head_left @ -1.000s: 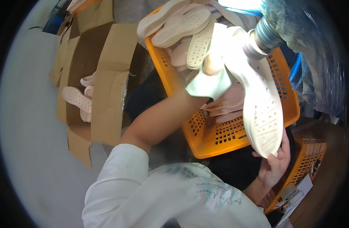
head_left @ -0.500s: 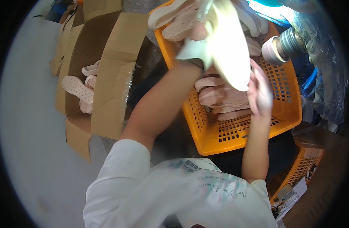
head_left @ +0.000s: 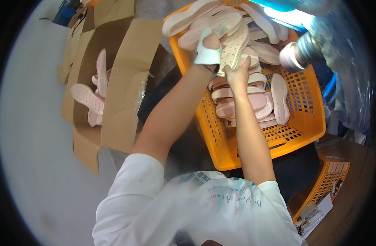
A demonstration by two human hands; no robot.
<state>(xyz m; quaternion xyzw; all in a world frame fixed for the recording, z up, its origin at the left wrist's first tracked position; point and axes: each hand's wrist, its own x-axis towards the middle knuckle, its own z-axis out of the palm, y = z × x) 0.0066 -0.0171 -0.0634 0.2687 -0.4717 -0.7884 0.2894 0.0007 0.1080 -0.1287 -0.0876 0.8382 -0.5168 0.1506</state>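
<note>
Floor's a plain pale grey (head_left: pixel 36 164), smooth-looking, taking up the whole left side. There's an open brown cardboard box (head_left: pixel 122 102) sitting on it with its flaps spread, and a second orange mesh crate (head_left: pixel 327 184) tucked low on the right over a brownish surface (head_left: pixel 352 213). Up top right there's a bright bluish glare (head_left: pixel 286 16) next to some crinkly clear plastic sheeting (head_left: pixel 343 49).

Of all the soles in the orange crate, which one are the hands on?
The pale perforated sole atop the pile at the far end of the orange crate. The left hand and right hand both grip it; the other soles lie untouched.
</note>
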